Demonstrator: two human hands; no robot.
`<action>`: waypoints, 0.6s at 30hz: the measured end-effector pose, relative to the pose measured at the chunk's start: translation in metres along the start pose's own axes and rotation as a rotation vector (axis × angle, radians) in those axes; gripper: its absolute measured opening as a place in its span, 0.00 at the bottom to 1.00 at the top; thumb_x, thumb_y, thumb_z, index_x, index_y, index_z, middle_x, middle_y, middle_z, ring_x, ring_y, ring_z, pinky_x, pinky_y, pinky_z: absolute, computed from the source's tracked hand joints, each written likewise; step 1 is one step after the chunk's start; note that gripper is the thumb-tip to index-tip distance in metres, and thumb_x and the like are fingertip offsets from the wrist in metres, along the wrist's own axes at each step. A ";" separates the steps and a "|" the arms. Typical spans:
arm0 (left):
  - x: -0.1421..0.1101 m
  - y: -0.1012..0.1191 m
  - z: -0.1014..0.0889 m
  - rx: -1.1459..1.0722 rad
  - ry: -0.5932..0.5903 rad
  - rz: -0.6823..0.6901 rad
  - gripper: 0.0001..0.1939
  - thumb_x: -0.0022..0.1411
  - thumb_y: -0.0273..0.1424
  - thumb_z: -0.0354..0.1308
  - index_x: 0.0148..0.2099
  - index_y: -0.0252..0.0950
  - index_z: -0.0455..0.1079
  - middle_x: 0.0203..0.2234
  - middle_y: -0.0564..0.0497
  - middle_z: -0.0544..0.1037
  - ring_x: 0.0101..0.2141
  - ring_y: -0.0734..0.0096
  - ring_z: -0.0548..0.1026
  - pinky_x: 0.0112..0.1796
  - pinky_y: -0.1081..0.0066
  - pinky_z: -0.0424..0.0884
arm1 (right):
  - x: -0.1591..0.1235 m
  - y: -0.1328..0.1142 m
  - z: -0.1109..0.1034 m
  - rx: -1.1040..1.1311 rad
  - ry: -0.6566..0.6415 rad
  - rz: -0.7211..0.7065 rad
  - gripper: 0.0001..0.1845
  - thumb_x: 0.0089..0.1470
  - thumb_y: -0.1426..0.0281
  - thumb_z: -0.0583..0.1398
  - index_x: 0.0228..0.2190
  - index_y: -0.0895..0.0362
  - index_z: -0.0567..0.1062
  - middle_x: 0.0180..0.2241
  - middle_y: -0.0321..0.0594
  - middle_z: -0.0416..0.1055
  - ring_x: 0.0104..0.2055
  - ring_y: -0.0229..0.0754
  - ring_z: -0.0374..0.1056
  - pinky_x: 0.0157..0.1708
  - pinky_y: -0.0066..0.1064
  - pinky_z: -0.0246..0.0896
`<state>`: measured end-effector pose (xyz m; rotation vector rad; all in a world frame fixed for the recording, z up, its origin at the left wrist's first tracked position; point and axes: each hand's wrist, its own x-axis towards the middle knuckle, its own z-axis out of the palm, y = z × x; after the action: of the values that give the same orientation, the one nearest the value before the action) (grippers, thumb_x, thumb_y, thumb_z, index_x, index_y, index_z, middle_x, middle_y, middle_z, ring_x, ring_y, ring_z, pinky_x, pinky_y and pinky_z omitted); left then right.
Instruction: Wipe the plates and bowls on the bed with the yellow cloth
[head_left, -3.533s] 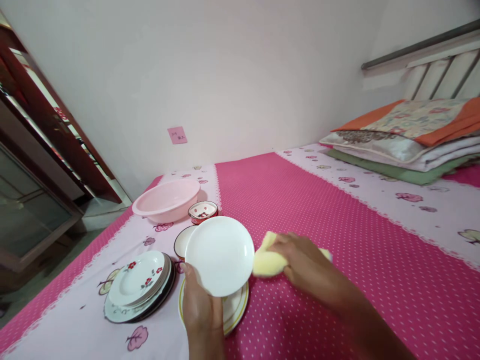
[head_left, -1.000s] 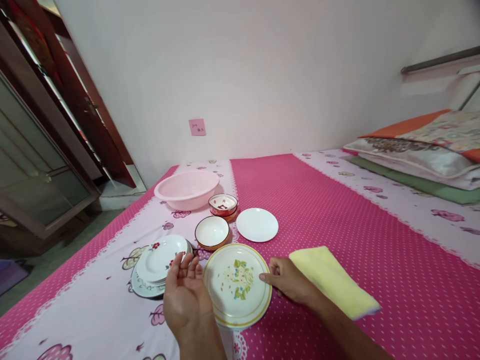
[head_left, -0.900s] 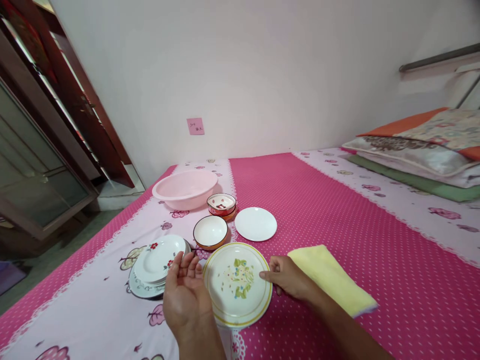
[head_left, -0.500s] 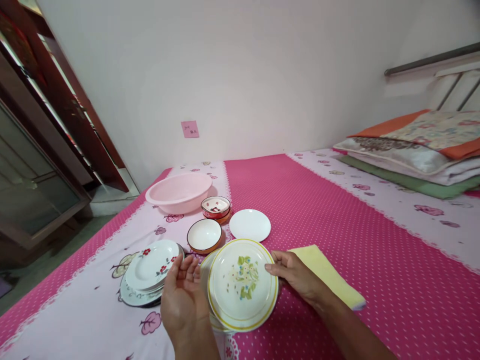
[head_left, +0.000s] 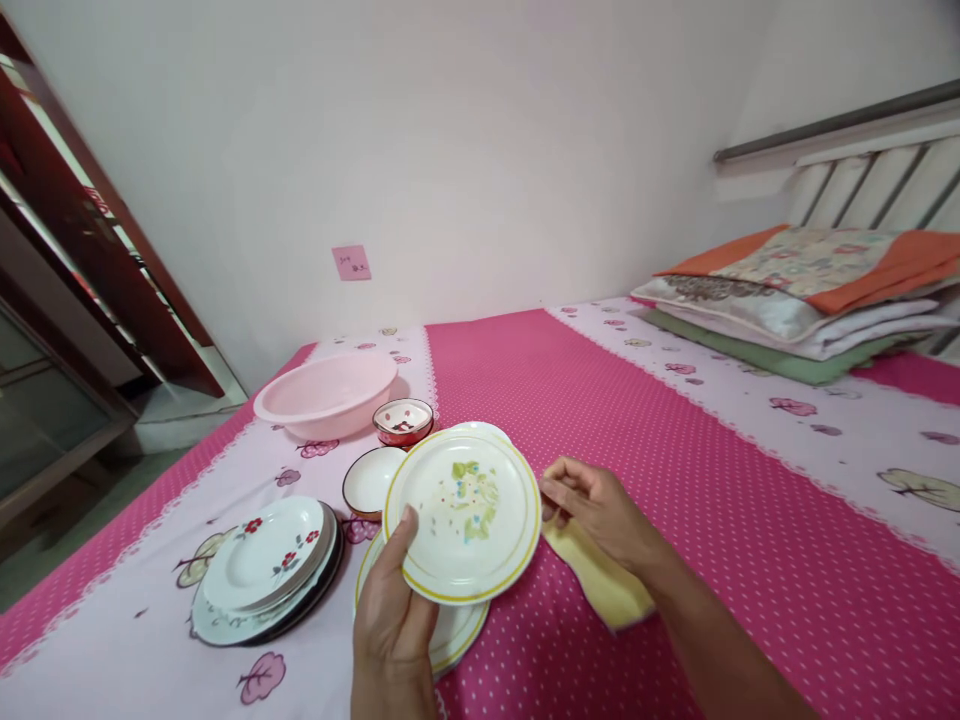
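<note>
My left hand (head_left: 396, 612) grips a white plate (head_left: 463, 515) with a yellow rim and green leaf pattern, thumb on its lower left edge. The plate is held up, tilted towards me. Below it, another yellow-rimmed plate (head_left: 459, 640) lies on the bed, partly covered. To the right, my right hand (head_left: 596, 510) is closed on the corner of a yellow cloth (head_left: 600, 580), which hangs below the fingers. A plain white plate (head_left: 491, 430) is almost hidden behind the held one.
A stack of plates (head_left: 266, 555) with red flowers on the top one lies at left. Beyond are a white bowl (head_left: 367, 485), a small red patterned bowl (head_left: 403, 423) and a pink basin (head_left: 330, 395). Folded bedding (head_left: 802, 290) is piled at the far right of the bed.
My left hand has taken hold of the plate, which has risen slightly. My right hand has let go of the plate and pinched the yellow cloth. The view has turned a little to the right.
</note>
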<state>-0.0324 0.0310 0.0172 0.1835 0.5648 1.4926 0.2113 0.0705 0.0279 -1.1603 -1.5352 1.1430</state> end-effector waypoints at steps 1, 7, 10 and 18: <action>0.002 0.001 -0.002 -0.013 0.010 0.020 0.29 0.76 0.29 0.48 0.75 0.32 0.55 0.52 0.36 0.81 0.57 0.55 0.76 0.67 0.53 0.58 | -0.001 0.000 -0.008 -0.196 0.002 0.026 0.17 0.59 0.54 0.62 0.29 0.53 0.70 0.26 0.36 0.72 0.29 0.41 0.68 0.30 0.31 0.57; 0.002 0.007 0.002 -0.053 0.153 0.172 0.25 0.75 0.26 0.48 0.71 0.30 0.63 0.44 0.36 0.85 0.42 0.56 0.85 0.60 0.54 0.70 | -0.009 0.019 -0.020 -0.815 -0.033 0.230 0.17 0.43 0.62 0.73 0.29 0.54 0.72 0.35 0.42 0.75 0.35 0.48 0.70 0.31 0.34 0.51; 0.002 0.006 0.001 -0.102 0.122 0.167 0.23 0.75 0.25 0.47 0.68 0.31 0.68 0.41 0.37 0.86 0.39 0.58 0.86 0.57 0.56 0.75 | -0.008 0.031 -0.007 -0.820 -0.015 0.251 0.27 0.29 0.68 0.78 0.34 0.56 0.75 0.43 0.50 0.74 0.47 0.58 0.70 0.37 0.35 0.55; 0.004 0.005 0.001 -0.078 0.191 0.161 0.24 0.73 0.24 0.49 0.67 0.30 0.69 0.41 0.37 0.86 0.38 0.58 0.86 0.59 0.54 0.73 | 0.004 0.024 -0.034 -0.413 0.167 0.228 0.13 0.47 0.73 0.62 0.38 0.58 0.75 0.36 0.48 0.77 0.38 0.52 0.72 0.35 0.36 0.60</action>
<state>-0.0365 0.0353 0.0189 0.0257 0.6556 1.6976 0.2473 0.0831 0.0112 -1.6993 -1.5793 0.8638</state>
